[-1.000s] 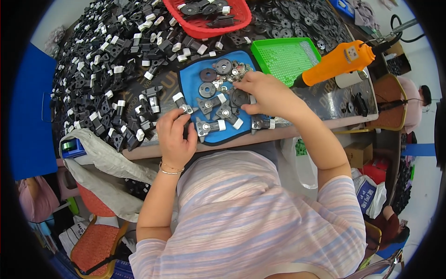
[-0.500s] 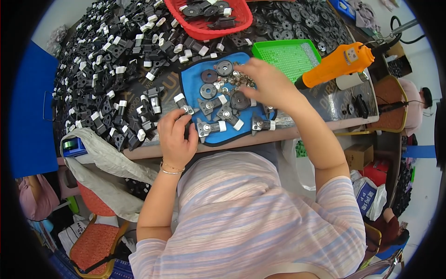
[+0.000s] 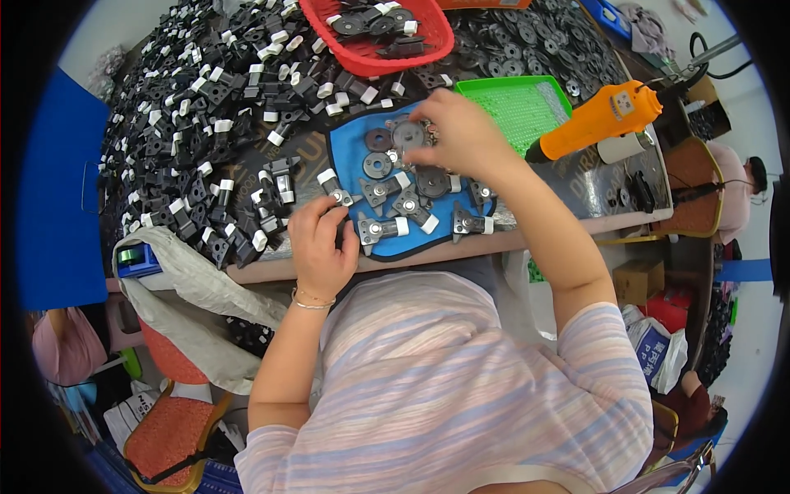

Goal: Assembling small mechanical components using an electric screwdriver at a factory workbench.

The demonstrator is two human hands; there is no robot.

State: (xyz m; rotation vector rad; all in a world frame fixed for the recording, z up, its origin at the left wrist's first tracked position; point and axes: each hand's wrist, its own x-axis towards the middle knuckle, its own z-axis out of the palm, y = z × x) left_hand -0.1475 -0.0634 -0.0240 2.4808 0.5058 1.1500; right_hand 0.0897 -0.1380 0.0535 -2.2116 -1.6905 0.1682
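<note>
On the blue mat (image 3: 424, 240), my right hand (image 3: 465, 136) closes its thumb and fingers around the edge of a dark round disc (image 3: 409, 138). The fingers partly cover small metal pieces beside it. My left hand (image 3: 322, 251) is curled at the mat's left edge, its fingertips on a black bracket with a white tip (image 3: 336, 189). The lower part of that bracket is hidden by the fingers. Between the hands lie several similar brackets (image 3: 380, 229), a holed grey disc (image 3: 378, 165), a brown-black disc (image 3: 378, 139) and another dark disc (image 3: 433, 182).
A large heap of black brackets with white tips (image 3: 206, 123) covers the table's left side. Behind the mat stand a red basket (image 3: 387, 64) and a green tray (image 3: 494, 85). An orange electric screwdriver (image 3: 597, 119) hangs at the right. Dark discs (image 3: 527, 45) are piled at the back.
My right hand has come from over the small metal pieces to the dark disc, which now sits between its fingers with a different face showing. My left hand has hardly moved.
</note>
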